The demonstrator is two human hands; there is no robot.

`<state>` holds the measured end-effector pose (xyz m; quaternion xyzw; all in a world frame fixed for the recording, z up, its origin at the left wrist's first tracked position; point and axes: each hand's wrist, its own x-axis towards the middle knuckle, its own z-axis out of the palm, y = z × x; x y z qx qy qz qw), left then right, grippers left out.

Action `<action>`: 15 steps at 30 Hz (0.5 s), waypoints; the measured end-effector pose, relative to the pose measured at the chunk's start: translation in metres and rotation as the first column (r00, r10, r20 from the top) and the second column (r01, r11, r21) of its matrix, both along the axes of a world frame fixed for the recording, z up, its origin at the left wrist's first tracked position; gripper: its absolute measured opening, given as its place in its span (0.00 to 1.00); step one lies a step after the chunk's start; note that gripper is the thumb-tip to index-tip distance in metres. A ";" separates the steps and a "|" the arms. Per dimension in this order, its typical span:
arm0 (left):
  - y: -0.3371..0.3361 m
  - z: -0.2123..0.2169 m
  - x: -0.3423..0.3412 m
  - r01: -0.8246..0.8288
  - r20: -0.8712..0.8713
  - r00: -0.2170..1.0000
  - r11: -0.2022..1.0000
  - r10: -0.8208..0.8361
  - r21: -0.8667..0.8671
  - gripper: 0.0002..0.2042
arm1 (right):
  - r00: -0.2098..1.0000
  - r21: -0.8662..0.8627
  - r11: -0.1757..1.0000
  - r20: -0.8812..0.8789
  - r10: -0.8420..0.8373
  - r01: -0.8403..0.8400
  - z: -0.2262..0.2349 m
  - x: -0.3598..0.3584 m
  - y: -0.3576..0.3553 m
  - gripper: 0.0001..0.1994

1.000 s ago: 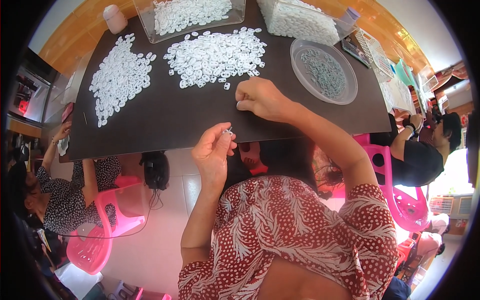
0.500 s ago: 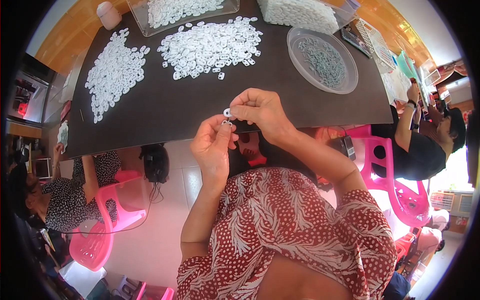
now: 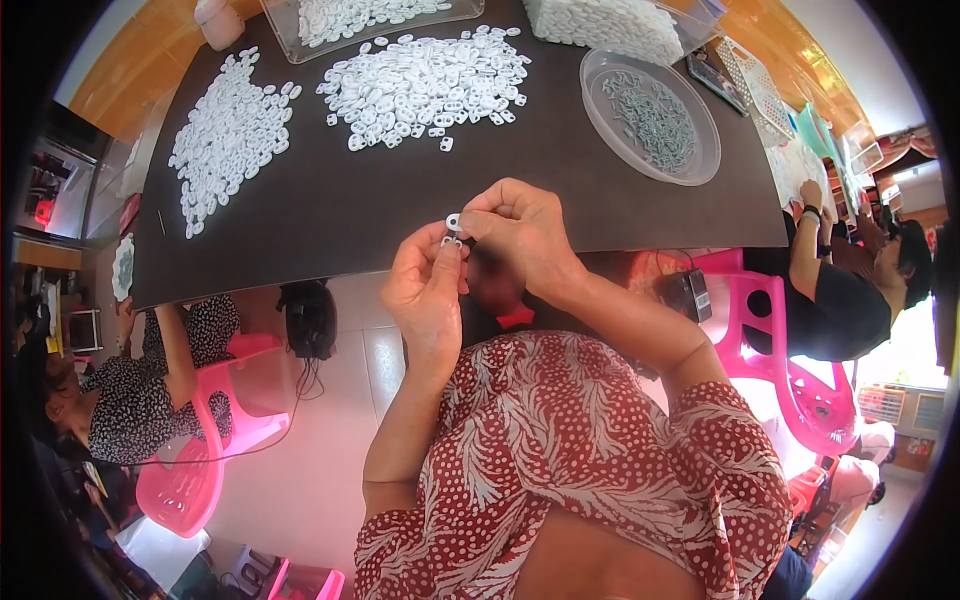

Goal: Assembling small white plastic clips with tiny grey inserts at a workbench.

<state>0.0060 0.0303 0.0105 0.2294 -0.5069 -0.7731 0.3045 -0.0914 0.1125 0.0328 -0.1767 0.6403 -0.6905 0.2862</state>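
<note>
We see a dark desk [image 3: 400, 200] bearing two spreads of small white plastic pieces: a central heap [image 3: 425, 85] and a left heap [image 3: 228, 135]. A clear round dish [image 3: 650, 115] of grey metal bits sits toward the right. Above the near edge of the desk, our right hand [image 3: 520, 235] and left hand [image 3: 430, 290] meet, fingertips together. Between them are two small white pieces [image 3: 452, 230], one stacked just above the other: the right hand pinches the upper piece, the left hand pinches the lower, both clamped tight, well apart from the heaps.
</note>
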 end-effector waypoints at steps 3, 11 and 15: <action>0.000 -0.002 0.000 -0.013 -0.033 0.999 1.000 0.013 0.008 0.09 | 1.000 -0.010 1.000 -0.016 0.003 -0.003 0.001 0.002 0.000 0.05; 0.004 -0.003 0.003 -0.030 -0.008 1.000 0.999 0.030 -0.010 0.11 | 0.992 0.005 1.000 -0.119 0.030 -0.030 -0.004 0.009 -0.002 0.04; 0.004 -0.004 0.003 -0.025 -0.048 0.999 0.999 0.024 -0.023 0.11 | 0.988 -0.019 1.000 -0.154 0.001 -0.004 -0.005 0.013 -0.001 0.02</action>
